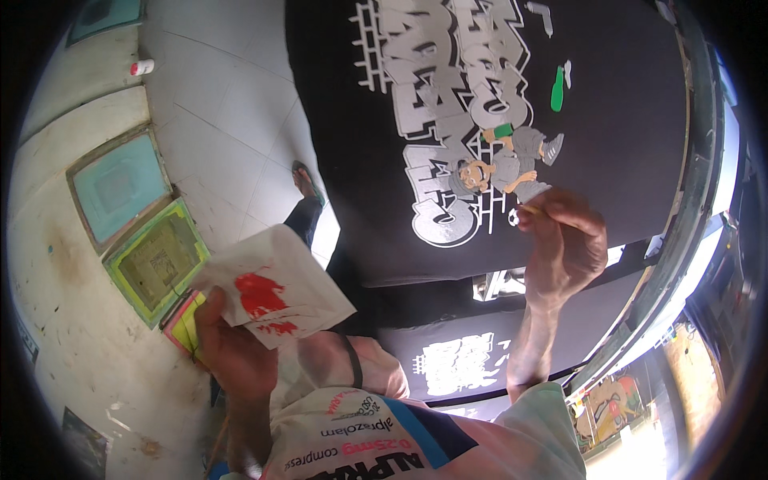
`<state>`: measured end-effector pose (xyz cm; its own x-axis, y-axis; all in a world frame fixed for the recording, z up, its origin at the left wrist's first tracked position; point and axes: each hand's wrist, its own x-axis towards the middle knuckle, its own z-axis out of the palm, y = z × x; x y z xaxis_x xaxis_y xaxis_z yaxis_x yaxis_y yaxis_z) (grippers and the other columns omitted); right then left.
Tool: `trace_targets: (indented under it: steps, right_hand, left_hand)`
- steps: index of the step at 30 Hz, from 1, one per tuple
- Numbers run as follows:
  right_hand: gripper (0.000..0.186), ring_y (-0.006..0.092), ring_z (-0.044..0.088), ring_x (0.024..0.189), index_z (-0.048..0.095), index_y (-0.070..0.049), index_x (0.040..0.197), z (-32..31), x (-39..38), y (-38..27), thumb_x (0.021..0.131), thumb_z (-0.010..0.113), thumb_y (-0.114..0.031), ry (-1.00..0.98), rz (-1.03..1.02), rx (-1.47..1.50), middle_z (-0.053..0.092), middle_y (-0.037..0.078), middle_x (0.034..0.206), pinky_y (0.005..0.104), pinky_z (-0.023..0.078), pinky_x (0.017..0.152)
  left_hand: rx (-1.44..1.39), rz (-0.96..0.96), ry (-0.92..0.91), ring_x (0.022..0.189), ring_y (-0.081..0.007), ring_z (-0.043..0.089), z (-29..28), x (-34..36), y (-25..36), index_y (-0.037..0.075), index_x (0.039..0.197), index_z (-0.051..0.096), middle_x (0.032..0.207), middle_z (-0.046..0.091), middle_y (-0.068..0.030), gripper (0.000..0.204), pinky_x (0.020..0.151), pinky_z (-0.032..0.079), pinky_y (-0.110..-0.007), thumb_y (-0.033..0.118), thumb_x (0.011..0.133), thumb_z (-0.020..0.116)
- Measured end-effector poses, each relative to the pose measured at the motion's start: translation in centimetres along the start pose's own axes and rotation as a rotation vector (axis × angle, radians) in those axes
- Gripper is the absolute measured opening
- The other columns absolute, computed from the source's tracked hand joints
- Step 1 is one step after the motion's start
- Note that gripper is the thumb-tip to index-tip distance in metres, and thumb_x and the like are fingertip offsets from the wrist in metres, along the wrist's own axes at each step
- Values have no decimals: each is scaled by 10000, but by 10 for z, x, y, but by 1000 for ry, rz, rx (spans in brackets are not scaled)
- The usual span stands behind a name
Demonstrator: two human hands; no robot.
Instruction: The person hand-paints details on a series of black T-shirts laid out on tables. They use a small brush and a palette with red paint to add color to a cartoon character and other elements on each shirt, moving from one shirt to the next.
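My left hand point(232, 344) grips a white sheet of paper or card point(316, 292) smeared with wet-looking red paint point(260, 294). Over the black fabric point(632, 152), the fingers of my right hand point(566, 244) are pinched round a thin yellowish stick point(531, 210); whether it has a brush tip cannot be seen. The stick is close to a small printed football point(514, 217), below a printed cartoon figure point(500, 168) in grey clothes. Large grey-and-white graffiti lettering point(424, 96) runs beside the figure, and a green printed bottle point(558, 90) lies above it.
Framed printing screens point(124, 188) lean along the pale wall at left, one with a yellow-green frame point(156, 260). A sandalled foot point(304, 182) is on the tiled floor point(224, 104). A dark rail point(696, 160) curves along the right. Another printed black fabric point(460, 364) lies nearer me.
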<state>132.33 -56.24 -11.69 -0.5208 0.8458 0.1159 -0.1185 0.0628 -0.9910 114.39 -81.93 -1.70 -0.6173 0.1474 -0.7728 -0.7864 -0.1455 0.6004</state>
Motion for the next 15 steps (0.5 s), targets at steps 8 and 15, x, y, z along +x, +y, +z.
trace_targets:
  steps: [8, 15]
  right_hand:
    - [282, 203, 696, 870, 671, 34, 1017, -7, 14, 33, 778, 682, 184, -204, -220, -282, 715, 156, 946, 296, 561, 769]
    - [265, 204, 692, 865, 668, 40, 1019, -6, 14, 34, 792, 689, 175, -251, -202, -344, 708, 167, 948, 293, 560, 759]
  left_hand:
    - [19, 66, 146, 1143, -256, 640, -15, 18, -3, 71, 1360, 525, 1262, 625, -84, 458, 958, 552, -458, 340, 989, 529]
    - [14, 108, 128, 1167, -273, 629, -18, 18, -2, 42, 1359, 527, 1283, 612, -116, 470, 992, 534, -469, 344, 999, 513]
